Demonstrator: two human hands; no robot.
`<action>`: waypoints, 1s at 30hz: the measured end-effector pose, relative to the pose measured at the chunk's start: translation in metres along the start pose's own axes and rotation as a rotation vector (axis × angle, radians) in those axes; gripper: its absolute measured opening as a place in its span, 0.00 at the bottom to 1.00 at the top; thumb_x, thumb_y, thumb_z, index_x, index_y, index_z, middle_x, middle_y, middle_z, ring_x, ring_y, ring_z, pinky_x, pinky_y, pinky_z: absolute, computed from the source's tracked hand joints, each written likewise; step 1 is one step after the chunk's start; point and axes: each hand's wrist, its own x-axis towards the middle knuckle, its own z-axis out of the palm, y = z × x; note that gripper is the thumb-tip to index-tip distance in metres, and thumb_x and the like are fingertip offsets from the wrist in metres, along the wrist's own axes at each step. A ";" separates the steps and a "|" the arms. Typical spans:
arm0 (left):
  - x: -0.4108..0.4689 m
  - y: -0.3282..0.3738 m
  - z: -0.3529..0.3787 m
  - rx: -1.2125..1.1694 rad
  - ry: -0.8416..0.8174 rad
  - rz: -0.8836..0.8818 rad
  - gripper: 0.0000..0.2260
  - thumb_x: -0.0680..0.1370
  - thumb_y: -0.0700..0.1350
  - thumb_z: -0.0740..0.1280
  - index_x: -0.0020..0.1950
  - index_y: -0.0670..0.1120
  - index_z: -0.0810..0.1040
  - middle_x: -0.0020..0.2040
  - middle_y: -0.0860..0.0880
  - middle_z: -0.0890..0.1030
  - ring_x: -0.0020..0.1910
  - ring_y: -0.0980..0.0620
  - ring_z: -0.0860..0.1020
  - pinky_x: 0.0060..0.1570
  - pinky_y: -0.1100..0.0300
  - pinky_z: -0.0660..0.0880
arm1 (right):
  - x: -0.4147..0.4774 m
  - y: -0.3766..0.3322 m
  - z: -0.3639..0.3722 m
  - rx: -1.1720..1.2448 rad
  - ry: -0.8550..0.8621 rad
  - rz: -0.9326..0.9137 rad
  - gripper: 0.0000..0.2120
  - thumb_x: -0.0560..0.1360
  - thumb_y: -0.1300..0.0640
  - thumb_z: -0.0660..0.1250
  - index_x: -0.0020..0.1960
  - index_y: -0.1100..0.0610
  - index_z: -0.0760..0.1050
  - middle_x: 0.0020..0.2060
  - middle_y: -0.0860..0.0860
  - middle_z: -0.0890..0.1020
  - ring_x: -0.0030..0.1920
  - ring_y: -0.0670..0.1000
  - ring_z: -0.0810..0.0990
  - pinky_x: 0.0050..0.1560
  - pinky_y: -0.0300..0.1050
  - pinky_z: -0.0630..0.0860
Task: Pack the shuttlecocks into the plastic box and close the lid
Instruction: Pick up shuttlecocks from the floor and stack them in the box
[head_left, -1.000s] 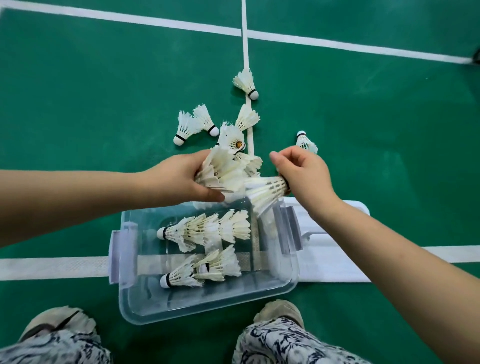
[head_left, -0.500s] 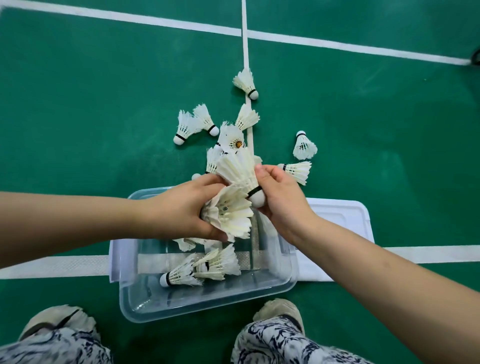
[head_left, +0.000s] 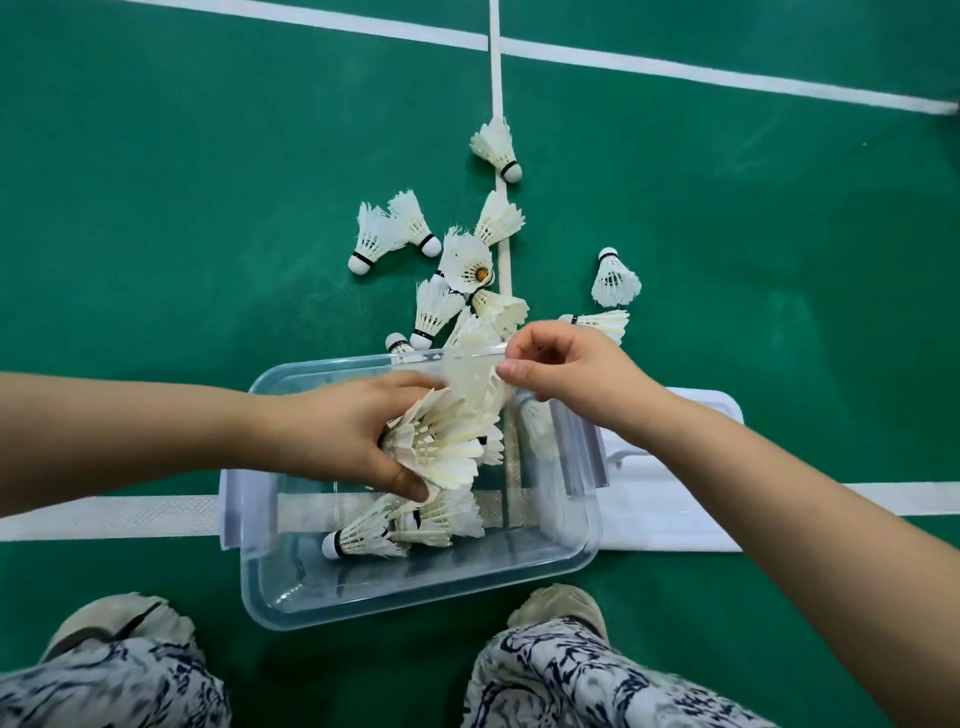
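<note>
The left hand (head_left: 343, 436) is in the middle of the frame, inside the plastic box (head_left: 415, 587). Its fingers are closed around a bunch of shuttlecocks (head_left: 441, 441), with the feathers pointing to the right. The right hand (head_left: 566, 374) is just to the right of it, above the far right corner of the box. Its thumb and fingers pinch the feathers of one blurred shuttlecock (head_left: 472, 374), which hangs over the far rim.

Below the left hand, two more shuttlecocks (head_left: 405, 525) lie on the bottom of the box, with the cork ends to the left. The box is clear and open, and it stands on the green court floor (head_left: 156, 208), over a white line (head_left: 104, 514). The white lid (head_left: 670, 514) lies flat on the floor, touching the right side of the box.

Above the box, in the upper middle of the frame, about ten loose shuttlecocks (head_left: 457, 265) are scattered around a vertical white line. At the bottom edge, two shoes (head_left: 114, 623) and patterned trousers (head_left: 571, 680) are visible.
</note>
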 end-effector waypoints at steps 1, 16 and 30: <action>0.000 -0.002 0.000 0.003 -0.008 -0.004 0.49 0.52 0.76 0.61 0.68 0.54 0.65 0.64 0.66 0.61 0.58 0.72 0.61 0.51 0.88 0.53 | -0.001 0.001 -0.002 -0.060 0.001 0.000 0.10 0.72 0.57 0.71 0.34 0.52 0.73 0.33 0.54 0.71 0.34 0.47 0.68 0.39 0.39 0.69; -0.006 -0.017 0.011 0.172 -0.085 -0.179 0.18 0.68 0.53 0.72 0.49 0.57 0.64 0.43 0.63 0.64 0.48 0.59 0.67 0.41 0.67 0.61 | -0.025 0.029 0.063 -1.102 -0.110 -0.066 0.07 0.74 0.66 0.59 0.50 0.59 0.73 0.50 0.57 0.80 0.48 0.59 0.79 0.32 0.44 0.61; -0.006 -0.021 0.013 0.086 -0.094 -0.228 0.17 0.68 0.52 0.72 0.52 0.55 0.69 0.41 0.63 0.69 0.45 0.58 0.70 0.37 0.77 0.64 | -0.020 0.058 0.081 -0.873 -0.228 0.156 0.09 0.77 0.65 0.58 0.51 0.64 0.77 0.48 0.59 0.81 0.49 0.59 0.79 0.45 0.45 0.74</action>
